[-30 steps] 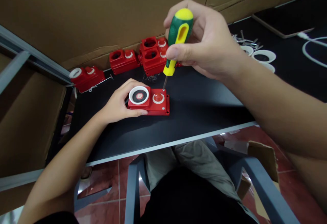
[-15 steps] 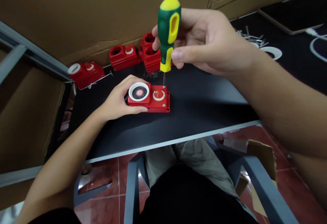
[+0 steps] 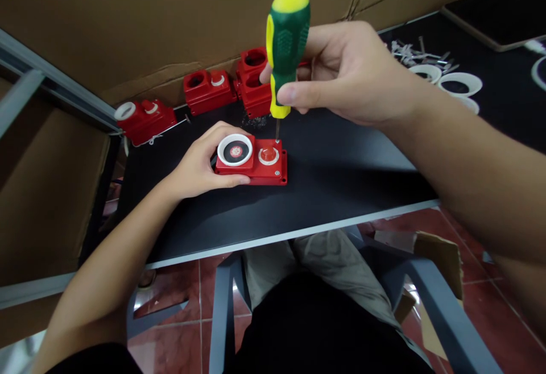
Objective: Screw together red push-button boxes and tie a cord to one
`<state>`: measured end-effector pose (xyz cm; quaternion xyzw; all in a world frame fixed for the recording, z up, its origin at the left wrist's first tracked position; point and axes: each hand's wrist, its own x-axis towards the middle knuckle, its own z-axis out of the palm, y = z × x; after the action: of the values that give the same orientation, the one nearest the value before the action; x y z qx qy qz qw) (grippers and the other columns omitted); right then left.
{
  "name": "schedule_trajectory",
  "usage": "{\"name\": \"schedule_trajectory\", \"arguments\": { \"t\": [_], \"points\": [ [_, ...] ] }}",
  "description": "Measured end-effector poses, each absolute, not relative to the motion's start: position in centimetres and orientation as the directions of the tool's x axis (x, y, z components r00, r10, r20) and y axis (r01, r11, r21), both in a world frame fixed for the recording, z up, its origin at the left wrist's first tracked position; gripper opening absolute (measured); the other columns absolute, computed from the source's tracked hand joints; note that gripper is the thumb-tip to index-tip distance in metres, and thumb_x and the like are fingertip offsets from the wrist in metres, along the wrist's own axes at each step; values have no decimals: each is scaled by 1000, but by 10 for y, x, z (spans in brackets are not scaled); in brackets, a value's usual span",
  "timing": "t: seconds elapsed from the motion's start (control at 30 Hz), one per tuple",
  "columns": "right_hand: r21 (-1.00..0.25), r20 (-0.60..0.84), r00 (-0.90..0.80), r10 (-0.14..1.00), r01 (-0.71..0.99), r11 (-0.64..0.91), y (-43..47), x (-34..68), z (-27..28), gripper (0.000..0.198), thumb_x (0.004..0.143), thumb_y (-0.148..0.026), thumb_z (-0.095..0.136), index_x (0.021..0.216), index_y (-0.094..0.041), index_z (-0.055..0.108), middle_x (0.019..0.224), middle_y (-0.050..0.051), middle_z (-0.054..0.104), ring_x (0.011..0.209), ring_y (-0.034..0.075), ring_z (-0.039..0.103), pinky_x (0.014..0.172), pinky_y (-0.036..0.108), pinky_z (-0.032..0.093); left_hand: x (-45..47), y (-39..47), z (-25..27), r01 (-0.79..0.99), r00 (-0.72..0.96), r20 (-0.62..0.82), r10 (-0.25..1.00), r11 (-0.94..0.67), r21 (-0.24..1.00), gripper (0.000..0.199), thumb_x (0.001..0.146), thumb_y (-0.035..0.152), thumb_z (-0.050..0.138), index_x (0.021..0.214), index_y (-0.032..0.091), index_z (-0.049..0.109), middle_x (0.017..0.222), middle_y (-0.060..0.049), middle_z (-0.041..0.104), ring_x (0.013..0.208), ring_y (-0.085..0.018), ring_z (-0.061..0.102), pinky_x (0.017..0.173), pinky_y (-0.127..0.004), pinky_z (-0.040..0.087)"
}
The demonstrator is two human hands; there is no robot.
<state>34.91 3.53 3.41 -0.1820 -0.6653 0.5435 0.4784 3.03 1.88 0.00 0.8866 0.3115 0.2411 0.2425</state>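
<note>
fingers of the right hand clamp a green-and-yellow screwdriver at a small silvery corner screw of a red rectangular plastic box, gripped by fingers of the left hand on the black surface, though tilting could cause a slip.

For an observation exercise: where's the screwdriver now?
Head view, upper centre: the screwdriver is in the right hand, its tip at a screw on the nearest red box.
</note>
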Motion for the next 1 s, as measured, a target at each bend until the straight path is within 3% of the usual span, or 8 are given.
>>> {"name": "schedule_trajectory", "arguments": {
  "t": [0.1,0.2,0.33,0.43,0.53,0.7,0.9,1.0],
  "points": [
    [-887,455,-418,786,-295,356,37,343,29,54,70,-44,118,94,-20,77,88,-2,72,72,8,64,59,22,57,31,18,1,449,687,266,676,-683,576,89,89,91,100,143,23,81,144,-15,82,128,-36,79,122,-52,66],
    [-880,471,-401,786,-269,391,38,340,26,57,68,-38,118,92,-20,70,93,-2,71,73,8,64,58,22,56,31,17,1,446,687,270,675,-685,576,89,89,90,101,143,22,81,144,-16,82,128,-36,80,122,-52,66],
    [-903,430,-467,773,-223,367,36,343,26,61,73,-35,115,108,-24,67,99,-4,73,66,9,59,55,28,52,30,18,1,423,696,284,659,-697,579,86,91,85,103,145,21,81,143,-16,83,126,-35,80,121,-50,66],
    [-900,436,-445,782,-219,377,34,345,28,55,74,-36,111,112,-25,73,108,1,79,80,13,63,64,29,57,30,19,1,419,701,289,652,-705,572,86,92,85,102,146,21,81,142,-15,83,126,-35,80,120,-50,67],
    [-882,471,-399,786,-235,409,33,346,31,41,71,-31,103,101,-27,76,111,4,82,98,19,72,70,29,60,29,19,1,437,695,282,662,-700,565,87,92,87,101,146,22,80,143,-15,82,127,-35,79,120,-51,66],
    [-890,454,-378,807,-224,396,29,346,32,37,68,-22,84,104,-29,76,112,3,84,97,20,73,62,29,56,29,19,1,441,696,277,663,-698,564,87,91,89,100,144,23,81,142,-15,82,125,-34,79,120,-50,66],
    [-884,467,-481,742,-230,407,30,349,32,27,80,-26,92,100,-26,75,106,4,80,88,16,69,66,28,56,28,20,1,430,701,291,651,-711,556,87,91,87,102,145,23,80,141,-15,83,124,-34,80,118,-49,67],
    [-889,453,-480,751,-185,419,36,351,33,37,75,-31,104,101,-24,79,115,5,80,92,15,69,71,27,57,29,19,1,427,704,294,647,-715,553,86,92,87,101,145,22,80,142,-14,83,125,-34,80,118,-48,67]
  ]
}}
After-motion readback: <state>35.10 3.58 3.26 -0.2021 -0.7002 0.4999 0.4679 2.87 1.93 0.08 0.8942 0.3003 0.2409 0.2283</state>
